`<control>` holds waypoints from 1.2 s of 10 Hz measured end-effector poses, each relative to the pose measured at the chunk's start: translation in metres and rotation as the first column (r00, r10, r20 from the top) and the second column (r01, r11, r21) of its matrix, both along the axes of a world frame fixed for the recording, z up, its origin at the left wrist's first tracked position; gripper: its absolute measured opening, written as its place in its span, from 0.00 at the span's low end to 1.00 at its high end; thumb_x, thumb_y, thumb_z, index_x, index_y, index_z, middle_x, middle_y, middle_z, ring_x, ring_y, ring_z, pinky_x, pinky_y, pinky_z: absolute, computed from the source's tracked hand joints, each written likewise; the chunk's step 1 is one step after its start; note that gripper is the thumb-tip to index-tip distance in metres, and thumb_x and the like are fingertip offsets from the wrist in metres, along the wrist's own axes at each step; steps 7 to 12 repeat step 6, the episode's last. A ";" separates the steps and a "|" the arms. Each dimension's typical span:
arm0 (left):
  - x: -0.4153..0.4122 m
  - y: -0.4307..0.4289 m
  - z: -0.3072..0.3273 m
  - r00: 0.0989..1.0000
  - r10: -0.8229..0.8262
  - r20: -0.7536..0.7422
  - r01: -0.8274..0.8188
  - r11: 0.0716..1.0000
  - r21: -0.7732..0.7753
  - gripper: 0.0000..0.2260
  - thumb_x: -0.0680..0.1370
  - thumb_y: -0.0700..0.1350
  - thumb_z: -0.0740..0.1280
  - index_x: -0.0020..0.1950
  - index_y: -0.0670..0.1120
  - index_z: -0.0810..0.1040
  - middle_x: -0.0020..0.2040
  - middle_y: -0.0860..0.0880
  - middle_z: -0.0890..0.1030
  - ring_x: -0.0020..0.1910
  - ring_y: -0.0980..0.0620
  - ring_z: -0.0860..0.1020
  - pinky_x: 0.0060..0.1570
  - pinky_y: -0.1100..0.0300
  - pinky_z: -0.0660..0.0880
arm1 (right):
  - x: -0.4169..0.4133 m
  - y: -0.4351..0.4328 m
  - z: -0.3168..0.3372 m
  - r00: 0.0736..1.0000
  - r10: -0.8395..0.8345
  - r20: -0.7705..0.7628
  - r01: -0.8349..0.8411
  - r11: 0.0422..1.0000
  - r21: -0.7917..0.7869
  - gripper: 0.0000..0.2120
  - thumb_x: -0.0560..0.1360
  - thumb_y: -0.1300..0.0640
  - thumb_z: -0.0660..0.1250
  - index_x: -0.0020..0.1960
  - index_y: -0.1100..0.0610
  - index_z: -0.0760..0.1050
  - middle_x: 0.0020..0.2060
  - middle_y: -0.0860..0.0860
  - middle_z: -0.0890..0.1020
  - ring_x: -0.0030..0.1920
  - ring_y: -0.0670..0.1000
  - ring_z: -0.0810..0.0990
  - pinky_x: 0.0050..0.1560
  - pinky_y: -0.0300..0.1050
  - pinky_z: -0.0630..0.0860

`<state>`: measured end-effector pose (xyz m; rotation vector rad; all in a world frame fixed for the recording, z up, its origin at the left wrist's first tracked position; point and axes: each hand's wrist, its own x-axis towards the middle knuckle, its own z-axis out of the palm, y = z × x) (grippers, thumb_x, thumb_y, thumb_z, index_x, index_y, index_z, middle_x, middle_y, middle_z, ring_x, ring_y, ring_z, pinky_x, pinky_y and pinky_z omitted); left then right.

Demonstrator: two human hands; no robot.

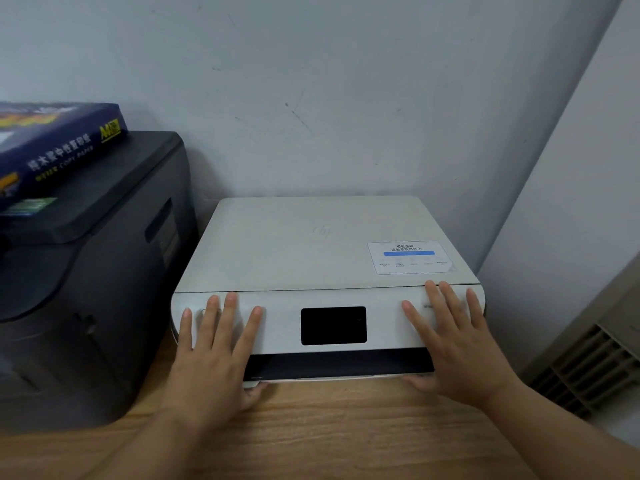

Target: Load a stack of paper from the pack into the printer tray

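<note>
A white printer (294, 244) sits on a wooden table, its lid closed and a dark screen (333, 325) on its front panel. Below the panel a dark slot (339, 365) shows, with the tray's pale front edge (329, 377) under it. My left hand (211, 362) lies on the panel's left end with fingers spread and its thumb tucked under the bottom edge. My right hand (457, 348) grips the right end the same way. The blue pack of paper (52, 150) lies wrapped on top of a black printer at the left.
The black printer (86, 271) stands close against the white one's left side. A wall rises right behind both. A beige vented unit (588, 368) stands lower at the right. Bare wooden table (311, 427) stretches in front of the printer.
</note>
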<state>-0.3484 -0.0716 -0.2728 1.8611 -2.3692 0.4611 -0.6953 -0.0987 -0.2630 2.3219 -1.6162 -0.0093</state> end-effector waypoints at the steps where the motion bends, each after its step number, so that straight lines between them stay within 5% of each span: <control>1: -0.002 0.001 0.003 1.000 0.022 0.004 -0.022 1.000 0.006 0.47 0.65 0.69 0.55 0.77 0.48 0.43 0.71 0.36 0.61 0.69 0.34 0.60 0.71 0.40 0.38 | 0.001 0.001 0.002 0.999 -0.036 -0.008 0.036 0.999 0.028 0.47 0.62 0.26 0.56 0.72 0.53 0.59 0.70 0.64 0.61 0.70 0.66 0.61 0.69 0.65 0.50; 3: -0.004 0.005 0.012 0.999 0.032 0.017 -0.034 0.993 0.110 0.46 0.63 0.72 0.55 0.75 0.48 0.57 0.70 0.33 0.67 0.69 0.33 0.64 0.71 0.42 0.45 | 0.006 0.008 0.014 0.994 -0.110 0.006 0.108 0.984 0.139 0.51 0.58 0.23 0.54 0.74 0.51 0.58 0.72 0.62 0.62 0.70 0.64 0.64 0.66 0.67 0.62; 4: -0.002 0.010 0.023 0.998 0.058 0.025 -0.061 0.989 0.136 0.44 0.64 0.72 0.53 0.73 0.46 0.62 0.69 0.36 0.71 0.67 0.36 0.71 0.70 0.45 0.50 | 0.010 0.013 0.031 0.990 -0.136 0.031 0.128 0.975 0.179 0.53 0.60 0.23 0.56 0.77 0.48 0.46 0.77 0.57 0.50 0.76 0.61 0.55 0.71 0.61 0.56; 5: -0.008 0.022 0.050 0.992 0.097 -0.076 -0.084 0.985 0.152 0.36 0.73 0.67 0.54 0.76 0.50 0.56 0.75 0.46 0.62 0.73 0.47 0.63 0.73 0.48 0.51 | 0.020 0.024 0.062 0.972 -0.188 0.138 0.148 0.955 0.257 0.46 0.69 0.29 0.58 0.77 0.47 0.41 0.77 0.51 0.41 0.78 0.52 0.43 0.75 0.52 0.47; 6: -0.018 0.031 0.088 0.964 0.138 -0.226 -0.097 0.978 0.184 0.29 0.77 0.61 0.54 0.76 0.51 0.57 0.73 0.53 0.67 0.71 0.53 0.66 0.72 0.55 0.56 | 0.034 0.034 0.106 0.945 -0.198 0.261 0.151 0.970 0.189 0.38 0.73 0.34 0.58 0.76 0.49 0.52 0.77 0.50 0.55 0.76 0.51 0.53 0.74 0.49 0.55; 12: -0.018 0.031 0.088 0.964 0.138 -0.226 -0.097 0.978 0.184 0.29 0.77 0.61 0.54 0.76 0.51 0.57 0.73 0.53 0.67 0.71 0.53 0.66 0.72 0.55 0.56 | 0.034 0.034 0.106 0.945 -0.198 0.261 0.151 0.970 0.189 0.38 0.73 0.34 0.58 0.76 0.49 0.52 0.77 0.50 0.55 0.76 0.51 0.53 0.74 0.49 0.55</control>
